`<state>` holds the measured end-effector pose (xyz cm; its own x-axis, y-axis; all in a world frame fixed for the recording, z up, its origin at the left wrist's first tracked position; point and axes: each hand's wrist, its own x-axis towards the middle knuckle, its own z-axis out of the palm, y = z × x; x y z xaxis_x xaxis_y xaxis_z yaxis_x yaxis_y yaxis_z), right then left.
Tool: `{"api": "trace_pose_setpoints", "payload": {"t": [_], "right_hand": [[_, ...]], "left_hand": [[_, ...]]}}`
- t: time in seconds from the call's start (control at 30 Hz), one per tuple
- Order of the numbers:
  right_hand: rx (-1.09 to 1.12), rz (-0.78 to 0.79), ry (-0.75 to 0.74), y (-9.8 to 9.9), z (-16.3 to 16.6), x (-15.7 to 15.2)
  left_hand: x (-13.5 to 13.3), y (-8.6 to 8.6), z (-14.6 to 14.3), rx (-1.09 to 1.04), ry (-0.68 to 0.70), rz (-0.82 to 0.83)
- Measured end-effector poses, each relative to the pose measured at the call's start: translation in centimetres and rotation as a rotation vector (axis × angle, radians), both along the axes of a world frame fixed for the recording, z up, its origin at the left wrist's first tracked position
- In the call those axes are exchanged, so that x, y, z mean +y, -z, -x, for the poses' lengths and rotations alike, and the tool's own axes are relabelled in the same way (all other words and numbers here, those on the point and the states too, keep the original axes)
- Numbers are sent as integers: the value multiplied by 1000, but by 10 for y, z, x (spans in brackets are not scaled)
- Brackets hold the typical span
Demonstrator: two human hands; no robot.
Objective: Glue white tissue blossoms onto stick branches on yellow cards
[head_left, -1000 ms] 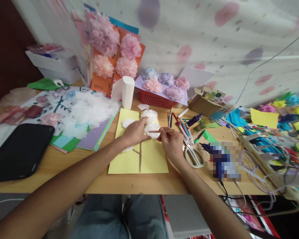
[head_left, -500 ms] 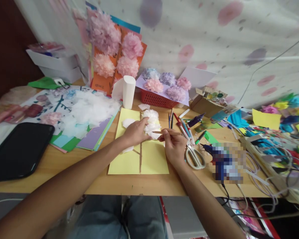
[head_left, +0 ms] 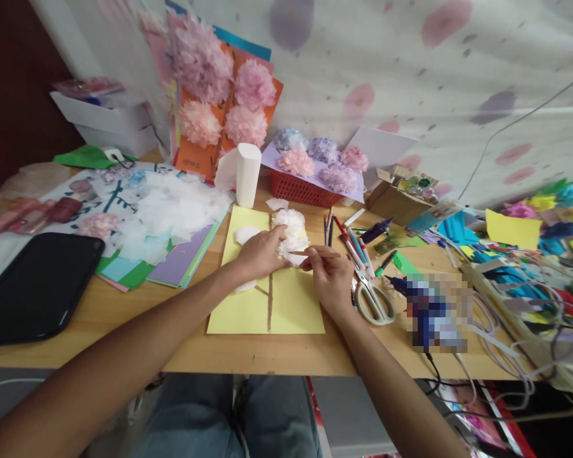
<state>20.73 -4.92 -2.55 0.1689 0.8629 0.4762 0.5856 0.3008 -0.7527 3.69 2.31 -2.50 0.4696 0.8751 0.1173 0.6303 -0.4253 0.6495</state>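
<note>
A yellow sheet of paper [head_left: 296, 305] with a brown stem line lies in front of me on the wooden table. White ruffled tissue paper flowers [head_left: 289, 224] stand on its upper right part. My left hand [head_left: 263, 249] reaches over the sheet, its fingers closed at the edge of the lower white tissue; the fingertips are partly hidden. My right hand [head_left: 332, 273] pinches a thin brown stick [head_left: 325, 253], pencil-like, whose tip points left at the white tissue. Loose white tissue pieces [head_left: 246, 235] lie on the sheet's left side, partly behind my left hand.
Scissors [head_left: 373, 299], several markers [head_left: 356, 248] and a blue glue gun [head_left: 430, 312], partly pixelated, lie to the right. A white roll [head_left: 248, 175] and a red basket [head_left: 300, 189] stand behind. Leftward are a tissue pile [head_left: 176, 207] and a black tray-like object [head_left: 38, 286].
My right hand has moved slightly left with the brown stick, and the tissue near its tip looks a little more bunched. My left hand stays almost in place.
</note>
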Motion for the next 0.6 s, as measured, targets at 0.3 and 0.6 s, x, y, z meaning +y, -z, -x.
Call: {"api": "trace_pose_setpoints", "payload": {"t": [0.3,0.6], "right_hand": [[-192,-83,-60,-5,3,-3],[-87,-187,-13,1,-1,-8]], "left_hand": [[0,0,0,31,22,-18],[-1,-3,-1,62,32,-23]]}}
